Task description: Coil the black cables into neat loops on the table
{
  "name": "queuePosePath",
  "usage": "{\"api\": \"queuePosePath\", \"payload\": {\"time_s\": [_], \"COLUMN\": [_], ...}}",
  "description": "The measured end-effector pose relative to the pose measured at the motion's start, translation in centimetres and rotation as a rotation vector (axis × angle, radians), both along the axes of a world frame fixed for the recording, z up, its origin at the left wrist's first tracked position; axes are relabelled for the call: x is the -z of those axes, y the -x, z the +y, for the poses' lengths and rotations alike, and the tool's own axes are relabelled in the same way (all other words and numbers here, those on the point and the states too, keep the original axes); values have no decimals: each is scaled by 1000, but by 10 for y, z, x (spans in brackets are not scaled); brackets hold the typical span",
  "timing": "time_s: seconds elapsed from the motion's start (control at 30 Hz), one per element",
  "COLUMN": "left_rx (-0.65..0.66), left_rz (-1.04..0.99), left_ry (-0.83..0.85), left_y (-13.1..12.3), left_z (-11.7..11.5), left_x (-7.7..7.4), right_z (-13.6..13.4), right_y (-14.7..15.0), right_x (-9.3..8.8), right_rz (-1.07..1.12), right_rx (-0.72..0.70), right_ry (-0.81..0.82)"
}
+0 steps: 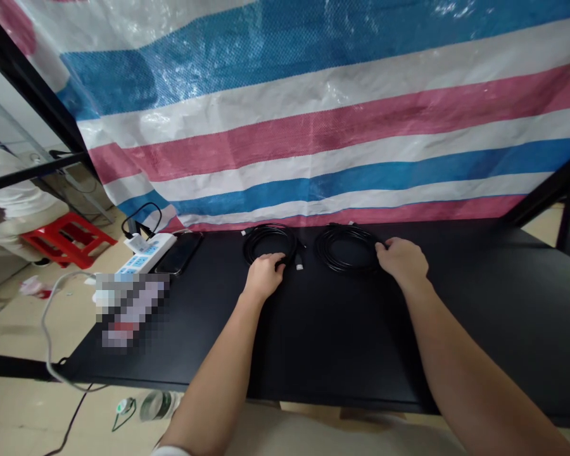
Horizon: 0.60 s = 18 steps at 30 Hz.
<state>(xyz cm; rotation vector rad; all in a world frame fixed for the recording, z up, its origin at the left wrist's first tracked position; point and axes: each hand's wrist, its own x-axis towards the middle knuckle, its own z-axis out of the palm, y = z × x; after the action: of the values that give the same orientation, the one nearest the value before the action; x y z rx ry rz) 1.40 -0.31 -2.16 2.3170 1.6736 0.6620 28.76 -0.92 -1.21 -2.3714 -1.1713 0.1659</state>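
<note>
Two coils of black cable lie side by side on a black table [209, 335], close to its back edge. My left hand [265, 277] grips the near edge of the left coil of cable [248, 247], fingers curled over the loops. A pale plug [299, 263] sticks out at that coil's right side, and another light tip [244, 232] shows at its upper left. My right hand [405, 261] is closed at the right edge of the right coil of cable [327, 254], its thumb and fingers pinching the loops. The right fingertips are partly hidden.
A striped plastic sheet [308, 139] hangs behind the table. On the left are a phone [178, 253], a white power strip [145, 258] with a plug, and a blurred-out patch. A red stool [69, 237] with a seated person stands beyond; a white cord [47, 342] loops past the left edge.
</note>
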Motion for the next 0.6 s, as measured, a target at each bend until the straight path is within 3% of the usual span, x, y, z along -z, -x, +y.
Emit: {"api": "queuePosePath", "payload": {"time_s": [0.1, 0.23, 0.37, 0.47, 0.6], "left_rx": [-28, -55, -96, -64, 89], "left_rz": [27, 74, 50, -13, -186], "left_ry": [-2, -8, -17, -70, -207], "left_y": [-3, -9, -13, -13, -10], "left_z": [-2, -6, -6, -4, -4], "left_x": [-2, -3, -1, 1, 4], "right_z": [2, 6, 5, -1, -10], "right_y": [-7, -8, 4, 13, 23], "right_x": [3, 4, -1, -9, -19], "right_rz": [135, 402, 848, 1104, 1203], "right_rx": [15, -10, -132, -334, -521], "right_ry": [-107, -529, -846, -898, -862]}}
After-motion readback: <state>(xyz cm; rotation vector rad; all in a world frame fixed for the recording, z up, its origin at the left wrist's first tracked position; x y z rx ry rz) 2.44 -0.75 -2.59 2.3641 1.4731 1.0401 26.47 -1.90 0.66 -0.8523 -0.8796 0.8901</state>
